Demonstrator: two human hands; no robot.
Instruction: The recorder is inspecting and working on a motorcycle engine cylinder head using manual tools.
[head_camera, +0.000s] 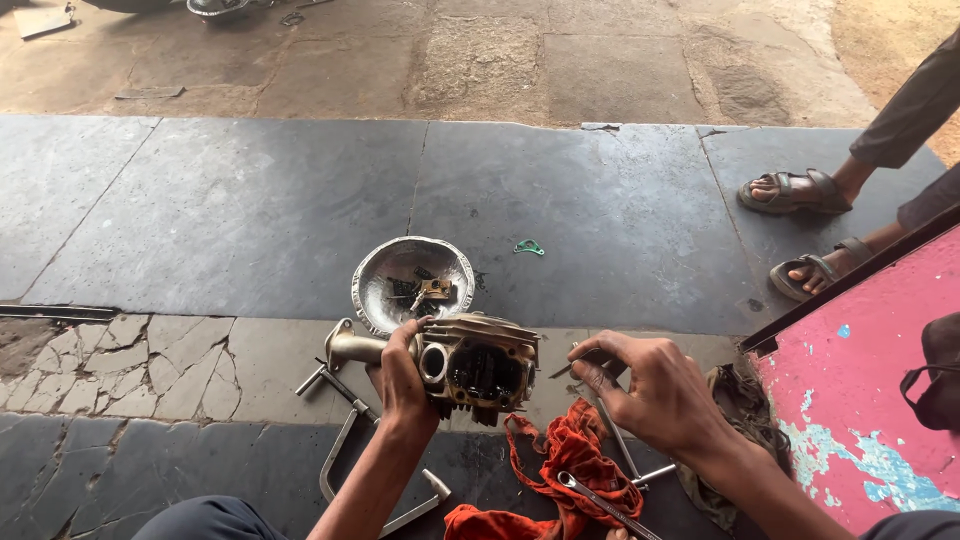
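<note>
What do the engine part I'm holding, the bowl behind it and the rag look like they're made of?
Engine part, steadied by the left hand: probably cast aluminium, going by the dull grey finned body with dark grime inside. Bowl: thin, dented sheet metal with a matte silvery sheen, likely aluminium. Rag: soft woven cloth, orange-red, crumpled into folds. The right hand holds a thin metal tool.

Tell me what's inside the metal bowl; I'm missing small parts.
The bowl holds a few small parts, one brass-coloured piece among them. The engine part covers its near rim, hiding anything there.
</note>
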